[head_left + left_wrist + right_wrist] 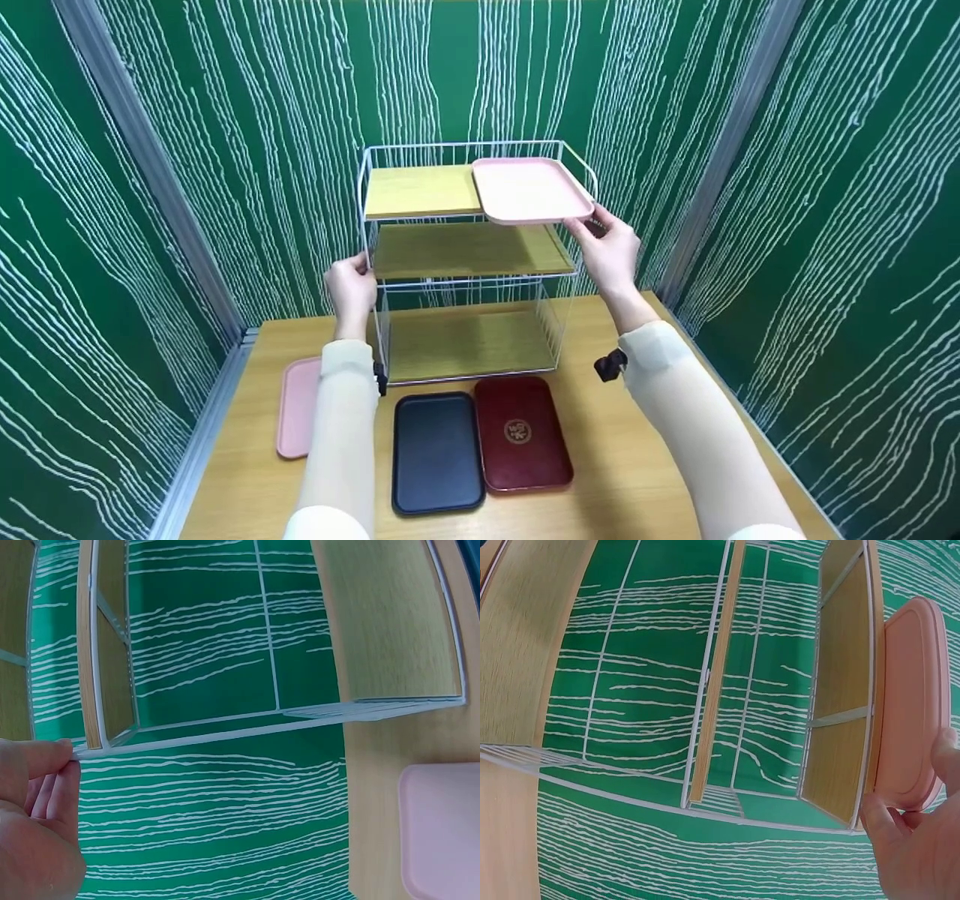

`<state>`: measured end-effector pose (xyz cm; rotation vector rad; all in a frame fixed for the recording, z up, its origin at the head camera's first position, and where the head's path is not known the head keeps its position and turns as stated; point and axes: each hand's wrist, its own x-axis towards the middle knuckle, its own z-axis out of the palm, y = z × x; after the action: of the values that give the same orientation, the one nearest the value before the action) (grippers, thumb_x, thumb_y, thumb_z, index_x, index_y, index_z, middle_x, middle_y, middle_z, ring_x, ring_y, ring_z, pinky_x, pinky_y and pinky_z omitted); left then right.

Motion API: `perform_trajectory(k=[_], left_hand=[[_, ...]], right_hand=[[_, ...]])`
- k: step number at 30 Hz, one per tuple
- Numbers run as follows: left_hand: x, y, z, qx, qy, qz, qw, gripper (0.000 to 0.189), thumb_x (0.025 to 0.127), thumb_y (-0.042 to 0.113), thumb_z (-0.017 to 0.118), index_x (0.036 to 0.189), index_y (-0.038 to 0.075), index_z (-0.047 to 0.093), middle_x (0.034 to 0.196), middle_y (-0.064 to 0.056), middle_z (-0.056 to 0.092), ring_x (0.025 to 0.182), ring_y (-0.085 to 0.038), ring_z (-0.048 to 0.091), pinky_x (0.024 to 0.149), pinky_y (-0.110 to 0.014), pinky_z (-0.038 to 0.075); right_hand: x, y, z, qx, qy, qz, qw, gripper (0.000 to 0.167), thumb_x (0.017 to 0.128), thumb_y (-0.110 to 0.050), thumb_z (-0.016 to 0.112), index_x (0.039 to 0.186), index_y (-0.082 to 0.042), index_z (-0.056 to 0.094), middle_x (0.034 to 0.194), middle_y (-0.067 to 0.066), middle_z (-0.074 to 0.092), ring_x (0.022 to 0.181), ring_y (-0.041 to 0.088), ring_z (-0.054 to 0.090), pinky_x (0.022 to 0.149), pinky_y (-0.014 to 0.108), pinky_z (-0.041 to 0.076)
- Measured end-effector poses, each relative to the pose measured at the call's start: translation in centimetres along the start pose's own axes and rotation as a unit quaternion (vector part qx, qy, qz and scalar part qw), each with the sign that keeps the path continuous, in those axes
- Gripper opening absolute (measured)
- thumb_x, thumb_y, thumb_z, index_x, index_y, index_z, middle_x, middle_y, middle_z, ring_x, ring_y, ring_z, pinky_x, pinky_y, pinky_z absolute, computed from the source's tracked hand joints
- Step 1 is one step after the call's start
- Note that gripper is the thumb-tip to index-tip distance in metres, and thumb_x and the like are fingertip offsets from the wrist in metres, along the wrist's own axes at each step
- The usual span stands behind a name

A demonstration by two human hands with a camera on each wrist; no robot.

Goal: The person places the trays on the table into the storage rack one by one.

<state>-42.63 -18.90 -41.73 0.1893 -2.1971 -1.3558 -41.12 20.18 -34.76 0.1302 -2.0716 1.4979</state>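
A pink tray lies over the right part of the top shelf of a white wire rack with wooden boards. My right hand pinches its front right corner, and the right wrist view shows thumb and fingers about the edge of the tray. At the rack's left side, my left hand grips the wire frame by the middle shelf. In the left wrist view the fingertips of that hand pinch the frame beside the board's end.
On the wooden table before the rack lie a dark blue tray and a dark red tray with a gold emblem. Another pink tray lies at the left, partly behind the left forearm. Green walls with white streaks enclose the table.
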Motion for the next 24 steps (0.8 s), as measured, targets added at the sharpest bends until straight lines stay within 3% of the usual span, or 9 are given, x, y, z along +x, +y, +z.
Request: perform_trajectory(k=[13,24], left_hand=[[-0.1,-0.1,0.0,-0.02,-0.01,-0.01,0.9997,0.035,0.102,-0.005,0.066,0.135,0.003,0.074,0.13,-0.019,0.074,0.117,-0.031,0.072,0.099,-0.047,0.059],[0.0,-0.1,0.1,-0.014,0.001,0.001,0.9999,0.033,0.102,-0.006,0.065,0.131,0.003,0.076,0.125,-0.019,0.076,0.105,-0.031,0.073,0.088,-0.047,0.059]], right_hand=[[1.2,0.1,0.4,-0.02,-0.018,0.01,0.9996,0.062,0.101,-0.039,0.077,0.151,-0.007,0.061,0.143,0.012,0.068,0.125,0.024,0.069,0.105,0.037,0.056],[1.7,-0.1,0.6,-0.038,-0.013,0.01,0.9992,0.057,0.101,-0.041,0.076,0.147,-0.009,0.065,0.14,0.01,0.071,0.123,0.023,0.071,0.103,0.037,0.057]])
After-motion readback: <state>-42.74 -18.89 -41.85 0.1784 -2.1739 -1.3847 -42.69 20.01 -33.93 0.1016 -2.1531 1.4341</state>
